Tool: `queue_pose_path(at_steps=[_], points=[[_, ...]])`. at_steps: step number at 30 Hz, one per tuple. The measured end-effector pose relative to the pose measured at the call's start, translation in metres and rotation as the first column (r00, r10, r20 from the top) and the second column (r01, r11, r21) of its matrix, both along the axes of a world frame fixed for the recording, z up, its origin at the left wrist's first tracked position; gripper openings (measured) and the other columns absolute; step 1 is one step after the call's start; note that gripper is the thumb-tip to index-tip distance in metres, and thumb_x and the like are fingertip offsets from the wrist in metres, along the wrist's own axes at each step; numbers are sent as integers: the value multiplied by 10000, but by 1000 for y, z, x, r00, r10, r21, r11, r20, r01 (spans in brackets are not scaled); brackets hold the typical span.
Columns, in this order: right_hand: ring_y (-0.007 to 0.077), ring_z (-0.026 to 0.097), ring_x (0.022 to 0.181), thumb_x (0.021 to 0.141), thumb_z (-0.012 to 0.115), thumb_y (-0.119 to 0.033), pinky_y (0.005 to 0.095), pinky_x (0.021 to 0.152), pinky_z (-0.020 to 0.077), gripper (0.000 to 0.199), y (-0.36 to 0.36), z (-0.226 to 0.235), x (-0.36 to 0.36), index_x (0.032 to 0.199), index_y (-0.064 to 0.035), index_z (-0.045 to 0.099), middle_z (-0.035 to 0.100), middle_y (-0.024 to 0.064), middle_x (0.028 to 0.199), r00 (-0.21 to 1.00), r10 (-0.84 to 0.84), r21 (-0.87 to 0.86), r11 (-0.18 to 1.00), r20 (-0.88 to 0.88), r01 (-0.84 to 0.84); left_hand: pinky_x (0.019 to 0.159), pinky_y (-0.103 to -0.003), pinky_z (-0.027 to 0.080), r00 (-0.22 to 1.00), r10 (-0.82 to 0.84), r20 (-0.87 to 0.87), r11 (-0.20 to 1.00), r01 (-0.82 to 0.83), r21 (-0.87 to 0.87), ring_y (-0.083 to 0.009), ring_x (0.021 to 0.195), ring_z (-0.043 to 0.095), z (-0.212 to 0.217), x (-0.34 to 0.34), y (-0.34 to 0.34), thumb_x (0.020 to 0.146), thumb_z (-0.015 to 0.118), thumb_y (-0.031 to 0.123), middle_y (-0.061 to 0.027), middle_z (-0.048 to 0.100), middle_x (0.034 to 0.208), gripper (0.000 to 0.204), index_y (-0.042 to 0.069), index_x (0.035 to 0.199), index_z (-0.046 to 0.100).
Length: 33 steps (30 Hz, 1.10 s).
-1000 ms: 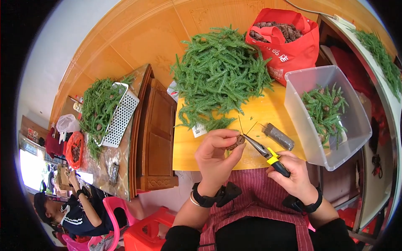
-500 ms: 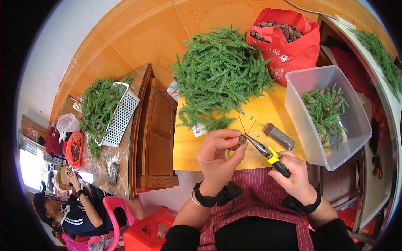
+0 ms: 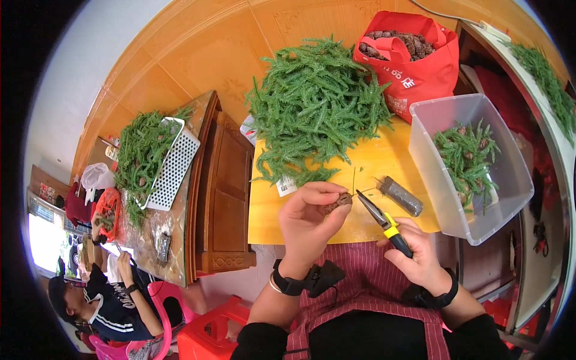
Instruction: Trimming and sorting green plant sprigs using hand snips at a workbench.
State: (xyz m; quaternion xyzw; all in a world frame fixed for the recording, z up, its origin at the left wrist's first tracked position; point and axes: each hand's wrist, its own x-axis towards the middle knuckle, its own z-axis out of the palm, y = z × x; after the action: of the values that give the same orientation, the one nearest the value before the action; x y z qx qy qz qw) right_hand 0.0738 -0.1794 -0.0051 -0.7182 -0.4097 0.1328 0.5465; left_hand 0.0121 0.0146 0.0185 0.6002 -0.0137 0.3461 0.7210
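Note:
Between the thumb and fingers of my left hand [image 3: 307,216] is a small brown pine cone [image 3: 339,204]. Two thin wire ends [image 3: 353,180] stick out of it, one upward and one toward the right. My right hand [image 3: 416,253] is wrapped round the black-and-yellow handles of a pair of long-nose pliers [image 3: 391,230]. The plier tips are close to the wire, just right of the cone; whether they touch it I cannot tell. Beyond my hands, a dark bundle of thin sticks or wires in clear wrap [image 3: 400,195] lies on the yellow table [image 3: 267,219].
Green artificial pine sprigs [image 3: 315,105] are heaped at the back. A red bag of pine cones [image 3: 414,84] stands behind a clear plastic bin [image 3: 510,198] holding sprigs with cones. At left, a person [image 3: 120,306] sits by another table with a white basket [image 3: 174,168] and sprigs.
The pliers have drawn slightly back from the cone and turned. One wire end now points right; both pointed upward before. The person at left has reached an arm toward the red bag there.

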Motion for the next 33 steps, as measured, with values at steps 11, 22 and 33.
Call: queue_pose_path(at_steps=[11,22,33], points=[[348,520,962,599,727,-184,405,808,421,297,4,10,15,822,-25,612,584,103,834,933,-38,-1,999,357,40,718,-272,492,969,-246,-27,931,229,-285,-169,846,573,2,-5,4,720,581,-130,-140,543,977,216,16,862,511],[341,522,931,570,746,-181,398,779,433,318,3,10,19,798,-17,598,567,109,795,851,-83,-5,995,519,100,693,-276,498,938,-346,10,868,324,-376,-176,801,584,-3,-4,4,736,563,-117,-132,536,986,205,28,867,502],[322,507,961,603,732,-175,390,814,424,348,2,8,20,869,-5,587,568,117,859,818,-44,-112,985,573,131,629,-249,487,961,-265,-84,891,211,-403,-155,692,569,2,-4,-2,727,605,-35,-142,567,918,152,28,829,510]])
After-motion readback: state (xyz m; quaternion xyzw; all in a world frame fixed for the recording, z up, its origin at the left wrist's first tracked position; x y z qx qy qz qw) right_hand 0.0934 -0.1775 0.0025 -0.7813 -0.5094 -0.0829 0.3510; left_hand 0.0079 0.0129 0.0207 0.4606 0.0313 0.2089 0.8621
